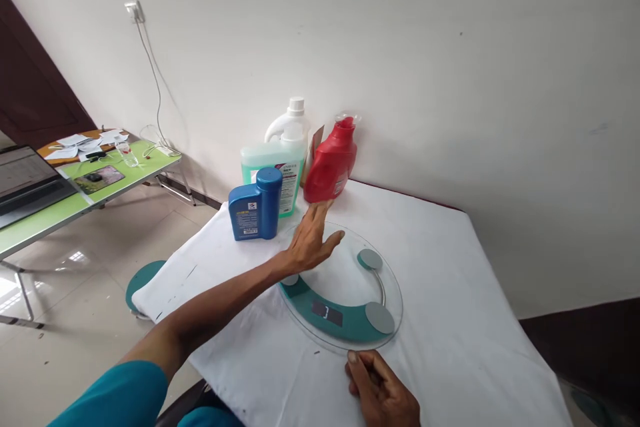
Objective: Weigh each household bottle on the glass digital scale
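Observation:
A round glass bathroom scale [345, 321] with a teal band, grey foot pads and a small dark display lies on the white cloth. Over its far left part reaches my left hand [313, 240], fingers stretched out and thumb apart, holding nothing. The fingertips are close to the base of a red jug-shaped bottle [330, 163]; whether they touch it I cannot tell. My right hand [383, 387] is curled closed at the scale's near rim, thumb against the fingers; anything inside it is hidden. Left of my left hand stands a blue bottle [255, 207] with a handle.
Behind the blue bottle are a clear jug of green liquid [290, 187] and a white-capped bottle [295, 110], near the wall. To the left, a green table [135, 163] holds a laptop [35, 180], papers and a mouse. A teal stool [143, 280] stands beside the cloth-covered table [430, 253].

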Motion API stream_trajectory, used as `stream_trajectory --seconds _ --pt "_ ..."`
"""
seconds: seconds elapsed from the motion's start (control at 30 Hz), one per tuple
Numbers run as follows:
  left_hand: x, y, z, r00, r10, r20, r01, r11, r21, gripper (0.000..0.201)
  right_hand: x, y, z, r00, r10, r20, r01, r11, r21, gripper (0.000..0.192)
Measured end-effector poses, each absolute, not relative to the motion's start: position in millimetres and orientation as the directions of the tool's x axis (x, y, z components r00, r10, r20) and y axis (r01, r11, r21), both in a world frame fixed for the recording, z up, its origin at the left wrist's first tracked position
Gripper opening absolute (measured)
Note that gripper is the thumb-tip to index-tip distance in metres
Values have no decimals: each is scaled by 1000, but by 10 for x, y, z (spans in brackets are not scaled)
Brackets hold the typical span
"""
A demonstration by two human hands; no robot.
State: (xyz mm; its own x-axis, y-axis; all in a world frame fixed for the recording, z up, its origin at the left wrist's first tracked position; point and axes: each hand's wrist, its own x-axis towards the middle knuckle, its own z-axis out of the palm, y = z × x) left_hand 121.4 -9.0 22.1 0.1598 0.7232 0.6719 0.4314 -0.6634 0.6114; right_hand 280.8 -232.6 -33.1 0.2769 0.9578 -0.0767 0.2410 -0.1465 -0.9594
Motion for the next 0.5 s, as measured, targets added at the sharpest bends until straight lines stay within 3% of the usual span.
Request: stream_trajectory --seconds 0.07,0.13,0.27,0.37,0.5 --pt "929 -476 279 123 627 769 487 -713 504 33 2814 -2324 -306 291 954 -75 255 -153 -955 49" --pt "587 -689 367 -59 533 844 586 -666 461 27 2824 -2312 -296 269 960 -77 289 -157 -944 49" --pt "-83 -636 462 -468 454 758 630 -431 647 54 2819 -2288 -272 268 959 -88 316 -174 -933 48" --pt "-374 -458 399 -541 602 588 470 -363 804 79 2781 -2288 -226 294 951 -99 291 -188 -938 46" --pt "-458 -325 268 -392 853 344 254 -259 932 80 2731 -2299 -179 329 939 -96 281 -195 -940 46"
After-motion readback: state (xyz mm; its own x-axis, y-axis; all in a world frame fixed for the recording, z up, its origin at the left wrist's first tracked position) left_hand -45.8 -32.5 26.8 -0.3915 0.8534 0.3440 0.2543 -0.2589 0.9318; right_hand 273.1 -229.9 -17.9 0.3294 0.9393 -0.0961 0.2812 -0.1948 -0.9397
